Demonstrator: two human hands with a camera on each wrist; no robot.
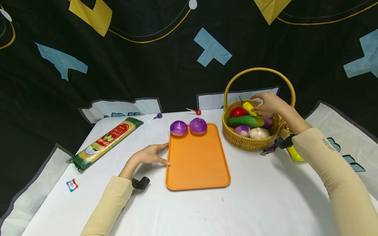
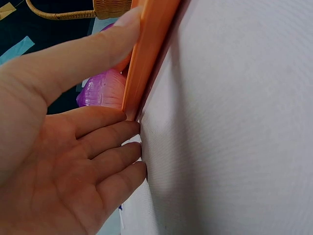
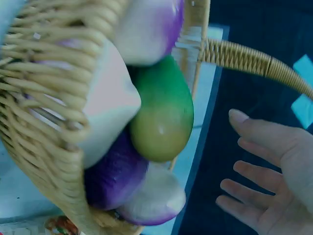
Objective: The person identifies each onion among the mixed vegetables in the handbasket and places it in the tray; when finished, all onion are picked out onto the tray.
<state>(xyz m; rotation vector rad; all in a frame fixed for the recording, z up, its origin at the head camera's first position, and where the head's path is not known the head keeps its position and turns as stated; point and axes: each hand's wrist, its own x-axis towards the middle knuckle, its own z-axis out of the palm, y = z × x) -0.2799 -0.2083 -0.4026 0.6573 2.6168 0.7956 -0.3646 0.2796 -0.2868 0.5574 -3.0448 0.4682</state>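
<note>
An orange tray [image 1: 197,160] lies on the white table. My left hand [image 1: 151,154] touches its left edge, fingers fairly straight, the thumb [image 2: 105,41] against the rim. Two purple onion-like vegetables [image 1: 198,126] sit on the tray's far end. Over the right side of a wicker basket [image 1: 246,143] is my right hand [image 1: 268,104]; the right wrist view shows its fingers spread and holding nothing. Inside the basket are a red tomato [image 1: 238,112], a yellow vegetable [image 1: 248,108], a green-yellow one [image 1: 246,121], a purple-white one [image 1: 242,130], a white one [image 1: 260,133] and a dark purple one [image 1: 267,123].
A green-and-gold packet [image 1: 107,142] and a small wrapped candy [image 1: 72,185] lie at the left. Purple and red lollipops [image 1: 198,112] lie along the back. Beside the basket, partly behind the right arm, are a yellow packet [image 1: 293,153] and a dark purple object [image 1: 268,150].
</note>
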